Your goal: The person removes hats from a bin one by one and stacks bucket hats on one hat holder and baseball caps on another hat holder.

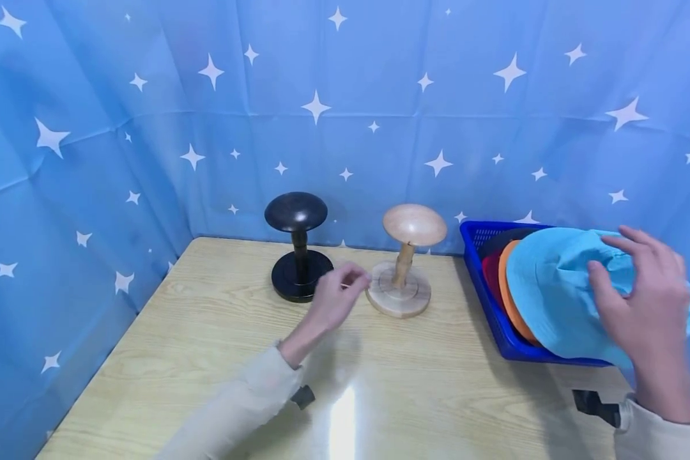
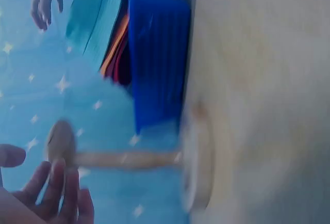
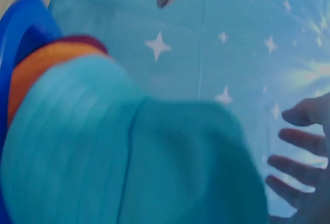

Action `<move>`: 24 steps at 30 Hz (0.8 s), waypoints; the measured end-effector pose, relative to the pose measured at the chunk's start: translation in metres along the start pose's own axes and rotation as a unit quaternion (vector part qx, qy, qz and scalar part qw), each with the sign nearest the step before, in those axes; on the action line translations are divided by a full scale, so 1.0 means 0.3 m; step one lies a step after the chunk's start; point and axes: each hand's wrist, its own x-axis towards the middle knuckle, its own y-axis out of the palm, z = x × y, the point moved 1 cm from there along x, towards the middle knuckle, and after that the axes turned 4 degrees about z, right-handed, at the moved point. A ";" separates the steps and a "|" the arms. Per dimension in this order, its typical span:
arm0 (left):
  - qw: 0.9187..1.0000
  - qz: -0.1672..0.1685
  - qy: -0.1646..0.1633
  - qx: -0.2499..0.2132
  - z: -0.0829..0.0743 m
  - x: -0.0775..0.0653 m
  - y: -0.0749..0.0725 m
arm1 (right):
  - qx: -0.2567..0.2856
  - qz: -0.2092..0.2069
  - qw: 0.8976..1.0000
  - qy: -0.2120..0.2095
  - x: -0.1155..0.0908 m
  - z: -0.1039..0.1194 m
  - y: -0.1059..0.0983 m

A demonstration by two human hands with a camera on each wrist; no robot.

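Observation:
A turquoise bucket hat [image 1: 558, 281] lies on top of several other hats in a blue basket [image 1: 497, 329]. My right hand [image 1: 650, 294] is over its crown with thumb and fingers spread, and the right wrist view shows a gap between the fingers [image 3: 296, 167] and the cloth. Between two hat stands is my left hand [image 1: 339, 294], loosely curled and holding nothing. The pale wooden stand [image 1: 415, 225] is just beyond its fingertips, and the black stand [image 1: 296, 212] rises behind and to its left.
Under the turquoise hat, edges of an orange hat [image 1: 512, 306], a dark red hat [image 1: 492, 278] and a dark hat [image 1: 497, 240] show. A light wood-grain table [image 1: 207, 332] carries everything. A blue curtain [image 1: 368, 76] with white stars hangs behind and at the sides.

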 end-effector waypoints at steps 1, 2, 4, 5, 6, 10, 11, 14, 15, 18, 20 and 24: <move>1.000 0.021 -0.004 -0.011 -0.001 0.003 0.031 | -0.005 -0.010 1.000 0.014 -0.005 -0.015 -0.007; 0.999 0.039 -0.009 -0.028 0.000 0.007 0.063 | -0.006 -0.019 0.999 0.032 -0.011 -0.027 -0.013; 0.995 0.072 -0.021 -0.071 0.007 0.013 0.126 | -0.002 -0.028 0.996 0.086 -0.024 -0.041 -0.024; 0.992 0.081 -0.027 -0.089 0.008 0.016 0.158 | 0.000 -0.030 0.992 0.120 -0.029 -0.045 -0.029; 0.990 0.090 -0.034 -0.106 0.010 0.019 0.188 | 0.003 -0.032 0.988 0.154 -0.032 -0.048 -0.034; 0.976 0.124 -0.064 -0.169 0.006 0.030 0.294 | 0.000 -0.012 0.960 0.279 -0.042 -0.076 -0.042; 0.972 0.132 -0.071 -0.182 0.002 0.031 0.318 | -0.003 -0.003 0.953 0.304 -0.041 -0.088 -0.042; 0.956 0.158 -0.094 -0.229 -0.009 0.036 0.389 | -0.010 0.020 0.937 0.349 -0.048 -0.123 -0.039; 0.950 0.163 -0.103 -0.245 -0.014 0.036 0.413 | -0.011 0.026 0.932 0.360 -0.050 -0.131 -0.038; 0.930 0.172 -0.133 -0.296 -0.026 0.039 0.490 | -0.010 0.018 0.925 0.378 -0.053 -0.155 -0.034; 0.917 0.173 -0.151 -0.326 -0.035 0.042 0.537 | -0.005 0.006 0.921 0.390 -0.054 -0.170 -0.029; 0.897 0.174 -0.171 -0.368 -0.049 0.051 0.622 | 0.007 0.001 0.905 0.425 -0.049 -0.197 -0.024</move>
